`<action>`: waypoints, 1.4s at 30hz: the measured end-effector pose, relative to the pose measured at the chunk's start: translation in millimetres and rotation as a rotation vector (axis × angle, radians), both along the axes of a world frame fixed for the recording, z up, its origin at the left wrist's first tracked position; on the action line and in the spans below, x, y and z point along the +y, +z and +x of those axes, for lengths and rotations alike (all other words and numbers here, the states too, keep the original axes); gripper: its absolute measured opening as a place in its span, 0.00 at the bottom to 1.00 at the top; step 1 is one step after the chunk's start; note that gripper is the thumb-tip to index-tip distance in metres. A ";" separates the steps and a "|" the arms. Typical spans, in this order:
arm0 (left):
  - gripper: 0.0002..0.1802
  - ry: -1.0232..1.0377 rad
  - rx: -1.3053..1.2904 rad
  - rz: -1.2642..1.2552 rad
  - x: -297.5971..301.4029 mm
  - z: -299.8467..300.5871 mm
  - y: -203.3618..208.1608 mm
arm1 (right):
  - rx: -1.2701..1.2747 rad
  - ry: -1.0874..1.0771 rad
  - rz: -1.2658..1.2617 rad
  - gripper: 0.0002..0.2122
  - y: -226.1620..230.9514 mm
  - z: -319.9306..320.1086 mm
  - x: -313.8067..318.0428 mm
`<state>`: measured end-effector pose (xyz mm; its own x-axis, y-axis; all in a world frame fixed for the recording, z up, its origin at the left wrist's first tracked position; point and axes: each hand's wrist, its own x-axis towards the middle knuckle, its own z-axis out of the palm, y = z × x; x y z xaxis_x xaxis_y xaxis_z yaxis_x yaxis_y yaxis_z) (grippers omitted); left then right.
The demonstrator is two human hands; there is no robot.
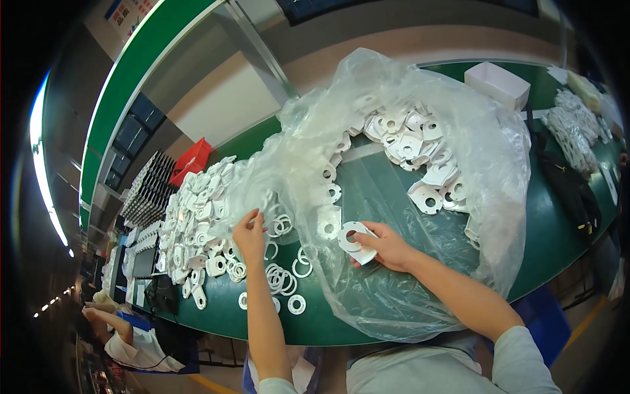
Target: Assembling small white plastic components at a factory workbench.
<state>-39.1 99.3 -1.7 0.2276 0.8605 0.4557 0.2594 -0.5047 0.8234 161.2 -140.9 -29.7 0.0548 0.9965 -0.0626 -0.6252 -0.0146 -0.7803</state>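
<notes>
My right hand [387, 248] grips a white plastic cover [367, 255] with a round hole, thumb on top, above the open clear plastic bag [502, 157]. Over the loose parts to the left, my left hand [249, 238] has its fingers curled together; whatever may be between them is too small to make out. White rings [281, 281] lie on the table just right of and below that hand. A large heap of small white parts [197, 217] spreads to its left. Inside the bag, more white covers [410, 146] are piled along the far side and edges.
The green table [341, 331] curves across the view. A red bin [191, 161] and stacked dark trays [149, 187] stand at the far left. A white box [497, 85], a bundle of white cords [574, 131] and a black bag [567, 190] lie right. Another person [141, 345] sits at lower left.
</notes>
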 end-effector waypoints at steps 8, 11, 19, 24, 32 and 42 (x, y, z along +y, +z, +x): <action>0.09 -0.021 0.622 -0.043 -47.4 -74.1 43.8 | -0.219 -0.132 0.058 0.13 -7.9 3.4 1.0; 0.10 -0.207 0.725 -0.051 -70.3 -91.4 39.9 | -0.313 -0.178 0.045 0.16 -1.5 -1.0 0.5; 0.12 -0.031 0.806 -0.041 -112.2 -127.6 51.0 | -0.456 -0.089 -0.006 0.27 9.8 6.3 -3.6; 0.13 -0.119 0.938 0.043 -145.4 -113.7 36.3 | -0.707 -0.172 0.166 0.30 17.4 0.4 -0.5; 0.08 -0.021 0.928 0.272 -143.9 -104.3 25.7 | -0.193 -0.010 -0.012 0.21 14.7 7.0 -7.9; 0.05 -0.374 0.118 -0.157 -162.5 33.5 35.2 | -0.029 0.019 -0.086 0.21 1.6 7.0 -5.9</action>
